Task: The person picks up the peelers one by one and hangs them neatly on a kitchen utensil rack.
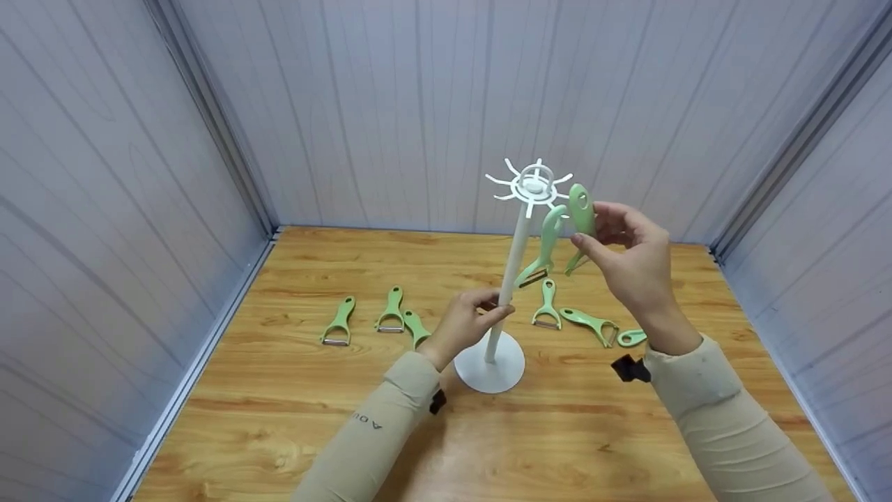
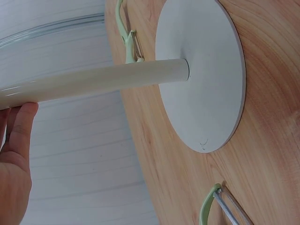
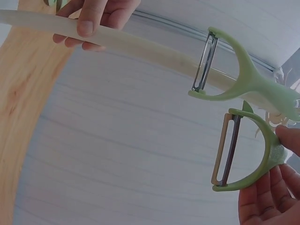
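Observation:
A white stand has a round base (image 1: 490, 376), a slim pole (image 1: 514, 254) and a crown of hooks (image 1: 533, 187) on top. My left hand (image 1: 463, 322) grips the pole at its middle, and the pole leans slightly right in the head view. One green peeler (image 1: 550, 233) hangs by its handle from a hook on the right side. Beside it, my right hand (image 1: 637, 258) pinches a second green peeler (image 1: 581, 208), its holed handle end up near the hooks. In the right wrist view, thumb and fingers hold this peeler (image 3: 268, 154) near its fork, blade facing away.
On the wooden table (image 1: 293, 404) lie several more green peelers: one at far left (image 1: 339, 323), another (image 1: 392, 307) near it, one (image 1: 416, 328) partly behind my left hand. Right of the stand lie others (image 1: 548, 305), (image 1: 589, 321); a handle (image 1: 632, 338) shows by my right wrist. Panel walls (image 1: 418, 111) surround the table.

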